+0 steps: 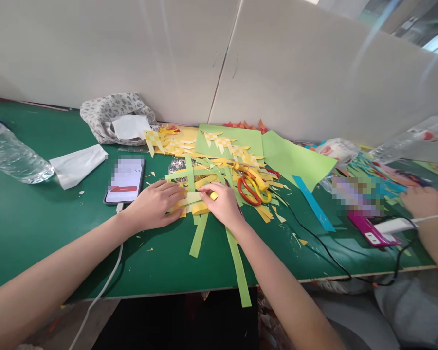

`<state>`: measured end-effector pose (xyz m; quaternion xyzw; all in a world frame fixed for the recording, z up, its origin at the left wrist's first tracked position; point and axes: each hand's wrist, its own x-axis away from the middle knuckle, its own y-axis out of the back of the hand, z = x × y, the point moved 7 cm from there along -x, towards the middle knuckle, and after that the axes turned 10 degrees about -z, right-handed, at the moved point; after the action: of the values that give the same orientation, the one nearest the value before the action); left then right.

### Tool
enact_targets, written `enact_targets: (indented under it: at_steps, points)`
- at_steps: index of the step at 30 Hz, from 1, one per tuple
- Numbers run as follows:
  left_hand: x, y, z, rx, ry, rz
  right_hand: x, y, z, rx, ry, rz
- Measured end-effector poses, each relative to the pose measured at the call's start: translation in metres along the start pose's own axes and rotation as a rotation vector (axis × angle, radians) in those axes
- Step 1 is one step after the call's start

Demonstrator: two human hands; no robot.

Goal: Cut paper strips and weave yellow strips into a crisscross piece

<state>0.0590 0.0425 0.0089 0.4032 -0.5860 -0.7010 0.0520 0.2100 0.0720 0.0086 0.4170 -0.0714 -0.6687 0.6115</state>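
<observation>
My left hand (158, 205) lies palm down with its fingers stretched out, pressing on the left end of a pale green paper strip (191, 197). My right hand (222, 204) is closed in a pinch at the other end of this strip. A small yellow piece (214, 195) shows between its fingers; its kind is unclear. Beneath both hands, green and yellow strips cross each other in a loose heap. One long green strip (239, 267) hangs past the table edge. Scissors with red and yellow handles (251, 192) rest just right of my right hand.
A phone (125, 180) on a white cable lies left, near a water bottle (16, 150). Behind are woven yellow paper pieces (177, 144) and green sheets (295, 158). At right, a blue strip (314, 203), a magenta power strip (372, 233) and another person's hand (423, 201).
</observation>
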Motion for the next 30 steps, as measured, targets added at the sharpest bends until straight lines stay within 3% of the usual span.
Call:
enact_targets:
  at_steps: [4,8,18,24,30]
  points:
    - [-0.001,0.002,-0.001,0.010,0.002,-0.009,0.001,0.003,0.007,-0.118,-0.043,-0.018]
    - [-0.001,0.003,-0.002,-0.007,-0.002,-0.020,0.004,0.001,0.012,-0.226,-0.144,0.049]
    - [0.001,0.005,-0.003,-0.008,-0.041,-0.058,0.009,-0.005,0.017,-0.425,-0.201,0.202]
    - [0.001,-0.002,-0.002,-0.027,-0.009,0.056,0.010,-0.007,0.018,-0.499,-0.177,0.225]
    - [0.001,-0.005,-0.002,-0.056,-0.012,0.153,0.007,-0.004,0.006,-0.377,-0.211,0.123]
